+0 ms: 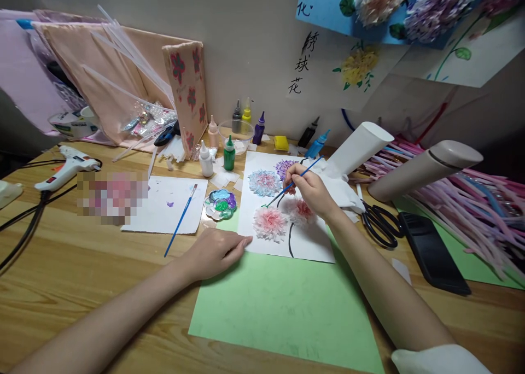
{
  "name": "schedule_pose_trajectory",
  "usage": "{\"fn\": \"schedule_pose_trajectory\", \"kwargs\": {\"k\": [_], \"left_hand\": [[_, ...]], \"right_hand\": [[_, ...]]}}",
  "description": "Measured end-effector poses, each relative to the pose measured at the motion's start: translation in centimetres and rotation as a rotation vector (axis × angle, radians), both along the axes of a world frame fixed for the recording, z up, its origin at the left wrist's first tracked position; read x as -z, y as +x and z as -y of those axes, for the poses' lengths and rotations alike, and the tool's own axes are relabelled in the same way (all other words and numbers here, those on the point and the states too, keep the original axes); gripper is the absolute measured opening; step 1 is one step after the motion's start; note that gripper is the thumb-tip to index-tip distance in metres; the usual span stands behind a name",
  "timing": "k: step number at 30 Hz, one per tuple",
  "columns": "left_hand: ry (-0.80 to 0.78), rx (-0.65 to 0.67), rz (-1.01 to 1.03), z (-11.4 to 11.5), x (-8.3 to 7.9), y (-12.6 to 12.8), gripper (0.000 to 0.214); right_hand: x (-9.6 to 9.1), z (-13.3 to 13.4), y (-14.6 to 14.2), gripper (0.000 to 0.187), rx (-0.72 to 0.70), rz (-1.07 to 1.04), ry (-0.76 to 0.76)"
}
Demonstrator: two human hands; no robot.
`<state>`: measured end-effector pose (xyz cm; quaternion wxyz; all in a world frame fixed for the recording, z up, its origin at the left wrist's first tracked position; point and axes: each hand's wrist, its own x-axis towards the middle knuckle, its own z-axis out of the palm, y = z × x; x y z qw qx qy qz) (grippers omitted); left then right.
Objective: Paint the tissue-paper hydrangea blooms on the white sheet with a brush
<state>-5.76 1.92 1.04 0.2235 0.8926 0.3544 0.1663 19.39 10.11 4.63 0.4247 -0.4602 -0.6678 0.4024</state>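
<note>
My right hand (307,187) pinches a thin blue paintbrush (298,177) over a white sheet of paper (315,245). Its tip is at the paper, just above a pink-and-white ruffled flower (269,222), with a small green mark there. A second pink flower (301,209) lies partly under my right hand. Blue (263,182) and purple (286,169) flowers sit higher on the sheet, and a dark stem line runs down to its lower edge. At the sheet's lower left, my left hand (219,252) rests open, fingertips touching the paper. Left of the sheet is a flower-shaped palette (221,204) holding green, blue and purple paint.
A green sheet (283,308) lies beneath the paper. Another brush (180,221) rests on a paint-spotted sheet (151,199). Paint bottles (229,154) stand behind. Scissors (381,221), a phone (432,253), a tumbler (422,169) and pipe cleaners (463,210) are right; a glue gun (68,169) is left.
</note>
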Motion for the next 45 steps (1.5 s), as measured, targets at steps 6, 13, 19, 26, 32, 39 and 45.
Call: {"fn": "schedule_pose_trajectory", "kwargs": {"k": [6, 13, 19, 26, 32, 39, 45], "left_hand": [[0.018, -0.002, 0.0, 0.1, -0.1, 0.1, 0.041], [0.076, 0.006, -0.033, 0.1, 0.2, 0.1, 0.041], [0.052, -0.001, -0.01, 0.2, 0.2, 0.0, 0.04], [0.049, 0.01, -0.017, 0.1, 0.2, 0.1, 0.04], [0.051, 0.017, -0.041, 0.1, 0.2, 0.0, 0.037], [0.057, 0.004, -0.043, 0.1, 0.1, 0.2, 0.039], [0.074, 0.0, -0.059, 0.2, 0.1, 0.1, 0.038]], "right_hand": [[-0.1, -0.1, 0.1, 0.011, 0.023, -0.036, -0.013], [-1.3, 0.9, -0.8, 0.015, 0.078, -0.06, 0.075], [-1.8, 1.9, -1.6, 0.021, 0.103, 0.24, 0.196], [-0.9, 1.3, -1.3, 0.02, 0.069, 0.211, 0.094], [-2.0, 1.7, -1.5, 0.02, 0.119, -0.023, 0.155], [-2.1, 3.4, -4.9, 0.013, -0.052, 0.154, 0.155], [-1.7, 3.3, -7.8, 0.02, -0.204, 0.302, 0.165]]}}
